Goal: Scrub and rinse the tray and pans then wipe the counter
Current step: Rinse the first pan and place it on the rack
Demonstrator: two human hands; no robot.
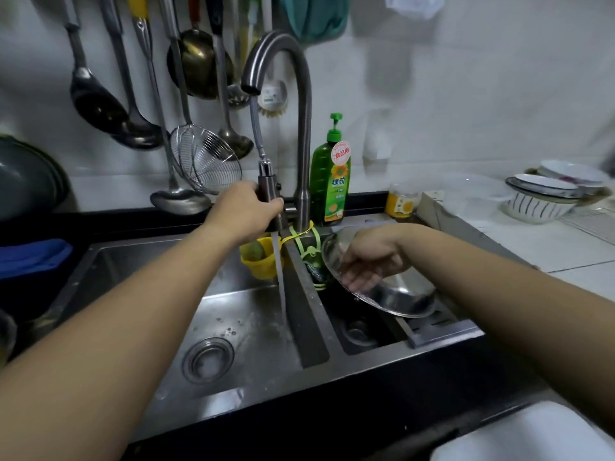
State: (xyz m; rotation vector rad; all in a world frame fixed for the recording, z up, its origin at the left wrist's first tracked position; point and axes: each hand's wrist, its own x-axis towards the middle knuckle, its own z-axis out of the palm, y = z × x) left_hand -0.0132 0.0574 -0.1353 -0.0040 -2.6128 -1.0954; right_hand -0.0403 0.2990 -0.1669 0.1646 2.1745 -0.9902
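My left hand (248,211) grips the pull-out spray head (268,188) of the steel faucet (301,128), drawn out on its hose. Water streams from it down into the left sink basin (233,311). My right hand (374,261) reaches into a round steel pan (396,294) that sits tilted over the right basin (362,331); its fingers lie spread against the pan's inner surface. I cannot tell whether the hand holds a scrubber.
A green dish-soap bottle (330,181) stands behind the faucet, a yellow holder (261,261) hangs on the divider. Ladles and a wire strainer (206,158) hang on the wall. Stacked bowls (545,197) and a clear lid sit on the white counter (565,247) at right.
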